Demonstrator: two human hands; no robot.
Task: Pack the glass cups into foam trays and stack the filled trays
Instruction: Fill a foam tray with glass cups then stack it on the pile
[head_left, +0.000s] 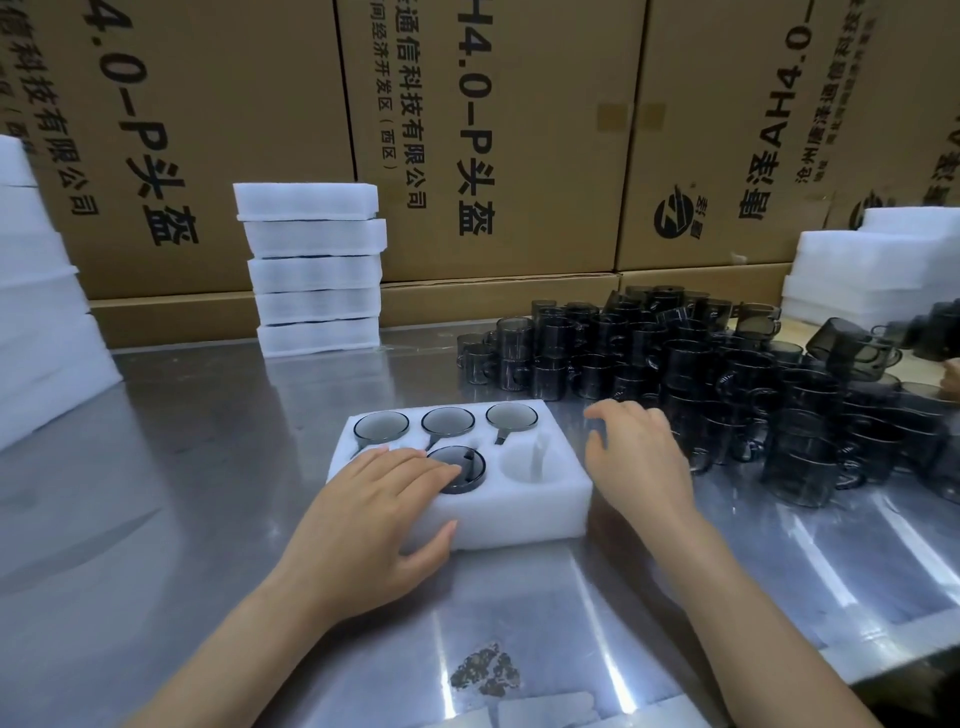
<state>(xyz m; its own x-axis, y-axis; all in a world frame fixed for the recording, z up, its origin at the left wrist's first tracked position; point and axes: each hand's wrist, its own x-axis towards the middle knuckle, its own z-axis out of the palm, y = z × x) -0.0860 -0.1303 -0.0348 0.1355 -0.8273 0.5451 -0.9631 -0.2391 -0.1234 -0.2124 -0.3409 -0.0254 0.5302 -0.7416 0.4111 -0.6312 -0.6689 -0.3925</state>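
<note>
Four smoky glass cups sit in the foam tray (467, 514) on the table (208, 467). Left to right: the left hand (374, 519) lies flat along the tray's near-left corner, fingers straight, tips touching the front cup (457, 467), gripping nothing. Just right of that cup, one pocket (535, 462) is bare. Beyond the tray's right edge hovers the right hand (634, 457), fingers loosely curled and empty, nearer the heap of loose cups (727, 379), further right; I'd expect it to fetch the next.

Bright overhead light streaks glare across the steel table (208, 467). Edges bend with wide-angle distortion; the right side blurs
</note>
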